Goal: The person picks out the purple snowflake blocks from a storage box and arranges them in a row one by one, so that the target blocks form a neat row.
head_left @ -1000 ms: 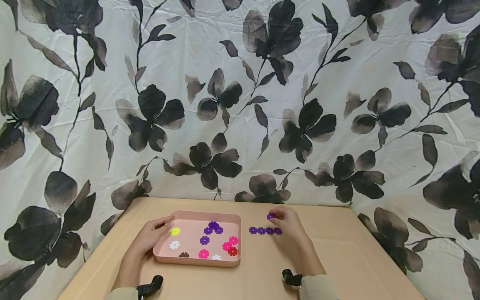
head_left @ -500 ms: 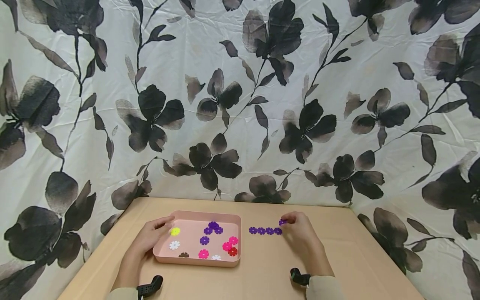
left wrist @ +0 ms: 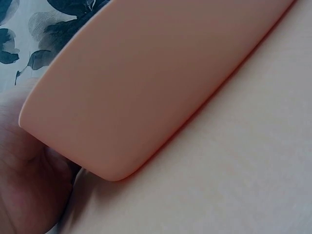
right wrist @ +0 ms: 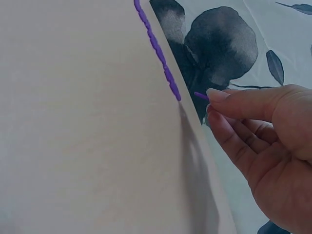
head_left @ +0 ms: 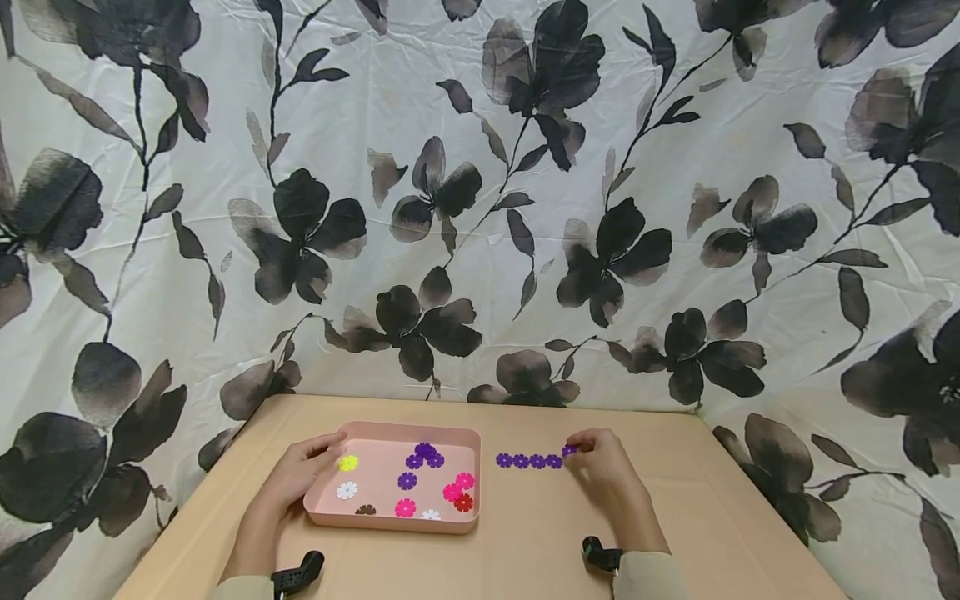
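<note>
Floral curtain behind table (head_left: 525, 533), purple disc (head_left: 569, 450) being pinched by right hand (head_left: 600, 463) beside purple row (head_left: 528, 461), pink tray (head_left: 390, 521) being gripped by left hand (head_left: 296, 475).

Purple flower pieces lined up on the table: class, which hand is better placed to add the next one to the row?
The right hand. It already pinches a purple flower piece at the row's right end, while the left hand holds the pink plastic tray's corner.
</note>
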A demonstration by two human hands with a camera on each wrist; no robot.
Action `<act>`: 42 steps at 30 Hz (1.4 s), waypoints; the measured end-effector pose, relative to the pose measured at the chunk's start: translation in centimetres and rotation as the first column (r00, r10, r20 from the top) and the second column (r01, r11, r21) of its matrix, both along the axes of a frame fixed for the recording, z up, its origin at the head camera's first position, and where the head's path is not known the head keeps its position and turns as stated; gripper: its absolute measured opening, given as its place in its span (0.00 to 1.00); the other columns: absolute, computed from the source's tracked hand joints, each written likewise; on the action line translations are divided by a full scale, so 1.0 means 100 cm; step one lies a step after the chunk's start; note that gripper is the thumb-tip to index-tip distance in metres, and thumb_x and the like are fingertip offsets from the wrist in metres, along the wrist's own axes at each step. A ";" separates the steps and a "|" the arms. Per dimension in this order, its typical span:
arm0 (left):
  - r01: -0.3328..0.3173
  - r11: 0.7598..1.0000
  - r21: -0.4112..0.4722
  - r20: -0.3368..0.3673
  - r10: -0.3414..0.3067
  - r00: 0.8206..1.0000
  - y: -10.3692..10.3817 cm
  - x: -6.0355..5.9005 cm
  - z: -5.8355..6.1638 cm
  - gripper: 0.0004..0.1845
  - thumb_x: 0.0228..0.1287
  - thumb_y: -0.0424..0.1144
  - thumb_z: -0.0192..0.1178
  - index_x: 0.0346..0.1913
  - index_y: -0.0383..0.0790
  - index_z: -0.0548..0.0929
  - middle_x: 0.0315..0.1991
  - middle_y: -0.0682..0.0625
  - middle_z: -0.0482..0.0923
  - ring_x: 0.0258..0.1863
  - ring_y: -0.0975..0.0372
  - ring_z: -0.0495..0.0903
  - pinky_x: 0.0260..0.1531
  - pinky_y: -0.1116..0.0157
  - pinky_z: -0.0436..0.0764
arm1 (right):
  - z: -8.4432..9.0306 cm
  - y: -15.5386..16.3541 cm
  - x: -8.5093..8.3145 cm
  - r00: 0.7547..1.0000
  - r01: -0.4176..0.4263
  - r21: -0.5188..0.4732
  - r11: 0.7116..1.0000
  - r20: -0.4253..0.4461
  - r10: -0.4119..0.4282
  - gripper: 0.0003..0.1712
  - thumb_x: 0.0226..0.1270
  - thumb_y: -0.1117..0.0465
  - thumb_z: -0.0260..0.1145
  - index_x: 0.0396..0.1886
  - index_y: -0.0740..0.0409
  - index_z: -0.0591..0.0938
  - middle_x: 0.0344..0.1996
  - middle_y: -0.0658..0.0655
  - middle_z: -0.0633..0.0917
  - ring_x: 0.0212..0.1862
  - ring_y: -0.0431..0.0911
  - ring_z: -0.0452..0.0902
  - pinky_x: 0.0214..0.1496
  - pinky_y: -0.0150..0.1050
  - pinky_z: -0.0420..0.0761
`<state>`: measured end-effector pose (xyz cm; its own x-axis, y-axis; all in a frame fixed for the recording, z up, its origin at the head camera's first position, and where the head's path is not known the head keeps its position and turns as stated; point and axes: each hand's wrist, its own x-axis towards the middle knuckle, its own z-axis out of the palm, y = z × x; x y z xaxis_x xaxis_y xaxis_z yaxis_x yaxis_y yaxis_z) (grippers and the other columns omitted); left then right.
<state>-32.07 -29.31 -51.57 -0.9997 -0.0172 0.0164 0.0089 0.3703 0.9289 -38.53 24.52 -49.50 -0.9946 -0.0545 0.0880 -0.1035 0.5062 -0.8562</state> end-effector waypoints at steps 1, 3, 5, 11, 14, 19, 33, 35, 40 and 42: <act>0.003 1.000 -0.005 -0.001 -0.003 1.000 0.000 0.000 0.000 0.28 0.80 0.48 0.56 0.76 0.41 0.72 0.79 0.39 0.65 0.81 0.41 0.56 0.77 0.39 0.58 | -0.001 0.000 -0.001 1.000 0.002 0.004 1.000 -0.001 -0.002 0.15 0.61 0.76 0.72 0.49 0.70 0.87 0.39 0.61 0.87 0.42 0.49 0.81 0.46 0.39 0.81; 0.001 1.000 -0.001 0.001 -0.001 1.000 0.000 0.000 0.000 0.28 0.80 0.48 0.57 0.76 0.41 0.73 0.79 0.40 0.65 0.81 0.41 0.56 0.78 0.40 0.58 | -0.003 0.000 -0.002 1.000 0.000 0.004 1.000 0.013 0.000 0.14 0.63 0.76 0.71 0.49 0.70 0.87 0.37 0.60 0.86 0.40 0.48 0.79 0.43 0.37 0.79; 0.002 1.000 -0.007 -0.003 -0.002 1.000 0.000 -0.001 0.000 0.28 0.80 0.48 0.56 0.76 0.41 0.72 0.79 0.39 0.65 0.81 0.41 0.56 0.77 0.39 0.58 | -0.005 0.000 -0.003 1.000 -0.006 0.040 0.999 -0.006 0.006 0.13 0.63 0.76 0.71 0.47 0.71 0.87 0.35 0.60 0.86 0.38 0.48 0.79 0.41 0.36 0.78; 0.007 1.000 -0.003 -0.010 -0.007 1.000 -0.001 -0.002 -0.002 0.27 0.81 0.46 0.55 0.76 0.40 0.72 0.79 0.39 0.65 0.81 0.42 0.57 0.78 0.40 0.59 | -0.007 0.000 0.001 1.000 -0.008 0.099 0.995 -0.014 0.009 0.13 0.62 0.77 0.72 0.46 0.69 0.88 0.38 0.60 0.89 0.39 0.48 0.81 0.43 0.38 0.82; 0.008 1.000 -0.011 -0.012 -0.008 1.000 -0.001 -0.002 -0.003 0.27 0.81 0.46 0.55 0.76 0.41 0.72 0.79 0.39 0.64 0.81 0.41 0.57 0.77 0.40 0.60 | -0.007 0.001 0.003 1.000 -0.005 0.121 0.993 -0.009 0.006 0.13 0.61 0.76 0.72 0.47 0.68 0.88 0.40 0.59 0.89 0.40 0.47 0.81 0.47 0.41 0.85; 0.006 1.000 0.002 -0.008 -0.006 1.000 -0.002 -0.002 -0.003 0.27 0.80 0.47 0.56 0.76 0.41 0.72 0.79 0.39 0.64 0.81 0.41 0.57 0.78 0.39 0.59 | -0.008 0.003 0.002 1.000 -0.006 0.154 0.988 -0.003 0.007 0.13 0.61 0.76 0.73 0.46 0.66 0.89 0.41 0.58 0.89 0.42 0.48 0.82 0.51 0.44 0.87; 0.000 1.000 0.010 -0.007 0.000 1.000 -0.002 -0.004 -0.005 0.27 0.80 0.47 0.56 0.76 0.42 0.73 0.79 0.39 0.64 0.81 0.41 0.57 0.78 0.39 0.59 | 0.003 -0.008 -0.002 0.997 0.030 0.084 0.996 -0.073 -0.024 0.15 0.67 0.67 0.72 0.53 0.59 0.88 0.44 0.59 0.82 0.43 0.49 0.73 0.39 0.37 0.74; -0.002 1.000 0.008 -0.003 0.002 1.000 -0.002 -0.003 -0.005 0.27 0.80 0.47 0.56 0.76 0.42 0.73 0.79 0.40 0.64 0.81 0.41 0.57 0.78 0.39 0.59 | 0.006 -0.014 -0.003 0.992 0.014 0.056 0.998 -0.124 -0.007 0.15 0.66 0.68 0.73 0.53 0.59 0.88 0.46 0.61 0.83 0.43 0.48 0.74 0.37 0.34 0.76; -0.005 1.000 -0.003 -0.007 0.005 1.000 -0.001 -0.002 -0.004 0.27 0.80 0.47 0.56 0.76 0.41 0.73 0.79 0.39 0.65 0.81 0.41 0.57 0.77 0.39 0.59 | 0.014 -0.033 -0.005 0.953 -0.061 0.035 0.997 -0.295 0.069 0.15 0.64 0.67 0.76 0.50 0.57 0.89 0.49 0.60 0.85 0.43 0.47 0.81 0.38 0.30 0.81; -0.002 1.000 -0.011 -0.011 0.002 1.000 -0.001 -0.002 -0.004 0.27 0.80 0.47 0.56 0.76 0.41 0.73 0.79 0.38 0.64 0.81 0.41 0.57 0.77 0.39 0.59 | 0.018 -0.042 -0.005 0.938 -0.089 0.027 0.996 -0.333 0.093 0.14 0.64 0.67 0.76 0.49 0.56 0.90 0.49 0.60 0.85 0.44 0.49 0.83 0.41 0.31 0.82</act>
